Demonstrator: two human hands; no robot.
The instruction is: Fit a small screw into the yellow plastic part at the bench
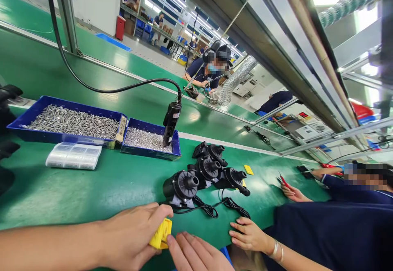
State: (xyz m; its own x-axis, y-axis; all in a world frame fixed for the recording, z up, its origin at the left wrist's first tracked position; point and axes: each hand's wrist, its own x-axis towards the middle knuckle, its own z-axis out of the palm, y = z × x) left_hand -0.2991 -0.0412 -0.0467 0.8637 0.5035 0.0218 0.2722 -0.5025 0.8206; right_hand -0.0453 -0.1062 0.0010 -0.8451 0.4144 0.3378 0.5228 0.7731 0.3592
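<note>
Above the near edge of the green bench, my left hand (135, 232) is closed around a small yellow plastic piece (162, 234), gripping it between thumb and fingers. From the other side my right hand (196, 252) presses its fingertips against the same piece; its lower part runs out of the frame. Just beyond my hands stand several black pumps (184, 185) with round ribbed fronts and short nozzles. Their coiled black cords (208, 209) lie beside them on the bench. Another yellow piece (248, 170) rests behind the pumps, to the right.
Blue bins hold long screws (76, 121) and tiny metal parts (144, 139). A black electric screwdriver (172, 123) hangs by its cable over the smaller bin. A clear compartment box (73, 155) lies in front. Right, a co-worker's hand (250, 236) is near; another holds red-handled pliers (285, 181).
</note>
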